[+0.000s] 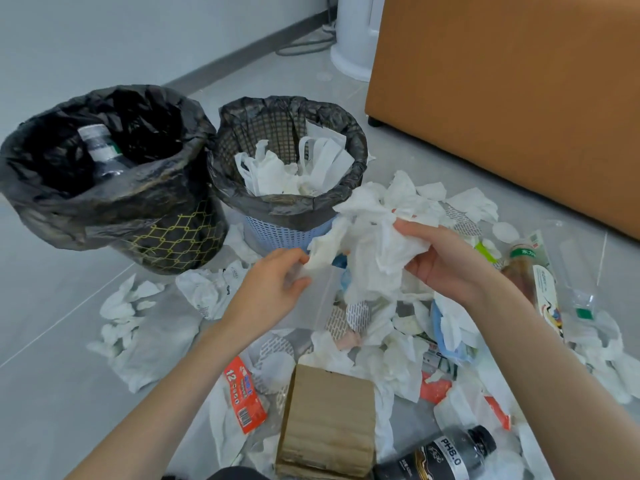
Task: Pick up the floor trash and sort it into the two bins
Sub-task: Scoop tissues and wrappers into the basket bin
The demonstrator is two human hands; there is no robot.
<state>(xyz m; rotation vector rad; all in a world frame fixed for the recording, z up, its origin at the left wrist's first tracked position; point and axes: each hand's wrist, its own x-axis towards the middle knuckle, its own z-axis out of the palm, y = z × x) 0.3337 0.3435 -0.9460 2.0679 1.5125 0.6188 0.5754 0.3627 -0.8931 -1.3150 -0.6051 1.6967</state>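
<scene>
White crumpled tissue wad (374, 237) in my grip, left hand (273, 289) pinching its edge, right hand (446, 261) clutching its bulk, near the part-filled blue plastic lattice bin (277, 233); the black-bagged bin (173, 237) holds one clear bottle (100, 150), and most litter lies unsorted on the grey tile floor (69, 306).

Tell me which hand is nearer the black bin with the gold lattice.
Left. The left hand pinches a tail of the tissue wad just right of the black bin. The right hand grips the wad farther right, beyond the blue bin.
</scene>
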